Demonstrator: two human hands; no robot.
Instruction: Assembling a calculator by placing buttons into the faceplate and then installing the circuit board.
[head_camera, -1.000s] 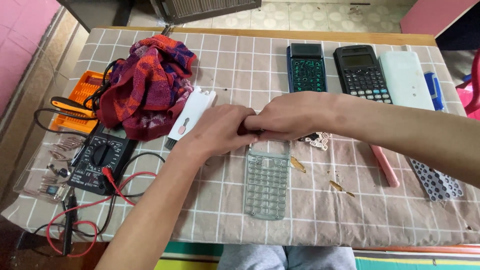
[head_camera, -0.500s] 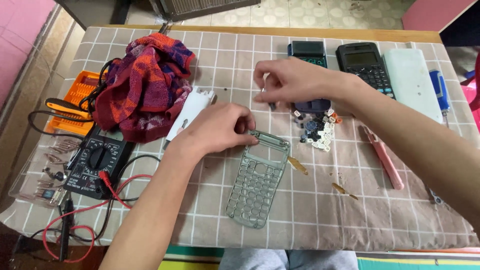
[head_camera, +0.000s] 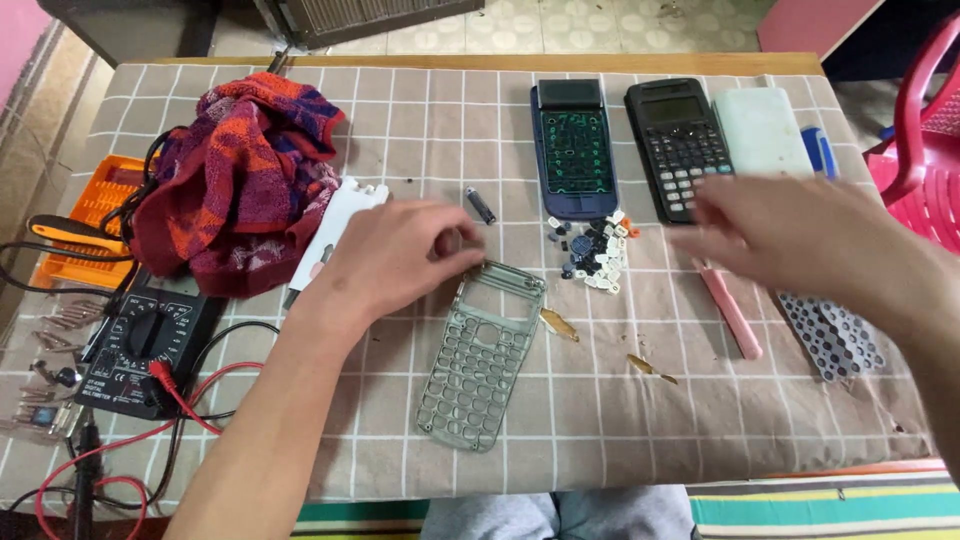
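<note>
Two hands: left (head_camera: 400, 255) pinching one keypad frame (head_camera: 482, 355), right (head_camera: 790, 235) open, empty, beside two calculators (head_camera: 680, 145).

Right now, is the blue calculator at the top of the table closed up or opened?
Opened. The blue calculator lies with its green circuit board bare; its key frame lies apart under the left hand, loose keys beside it.

The grey plastic calculator faceplate (head_camera: 483, 355), full of empty key holes, lies flat and slightly tilted on the checked tablecloth. Its top edge is pinched by fingers.
</note>
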